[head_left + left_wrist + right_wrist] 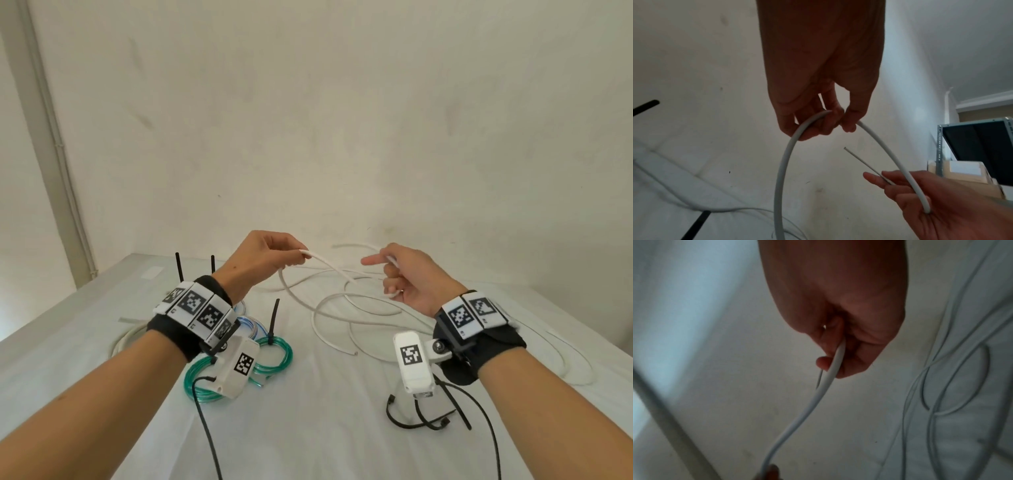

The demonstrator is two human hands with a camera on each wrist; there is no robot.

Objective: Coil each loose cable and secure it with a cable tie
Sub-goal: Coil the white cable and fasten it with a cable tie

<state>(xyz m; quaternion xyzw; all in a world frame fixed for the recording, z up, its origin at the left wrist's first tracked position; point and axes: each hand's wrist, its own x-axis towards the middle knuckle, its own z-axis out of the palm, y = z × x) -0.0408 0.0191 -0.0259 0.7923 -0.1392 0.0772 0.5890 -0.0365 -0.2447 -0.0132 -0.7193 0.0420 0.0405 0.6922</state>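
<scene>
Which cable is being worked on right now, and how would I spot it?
Look above the white table, between the two raised hands. The white cable arcs from the left hand to the right hand. Unlike the green coil already tied below the left wrist, it is loose and lifted.

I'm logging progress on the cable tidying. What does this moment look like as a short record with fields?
left hand: pinches the white cable
right hand: grips the same cable near its end
cable state: a span held up between the hands, the rest loose on the table
already done: green tubing coil, tied with a black cable tie
spare ties: black, near the right wrist
</scene>
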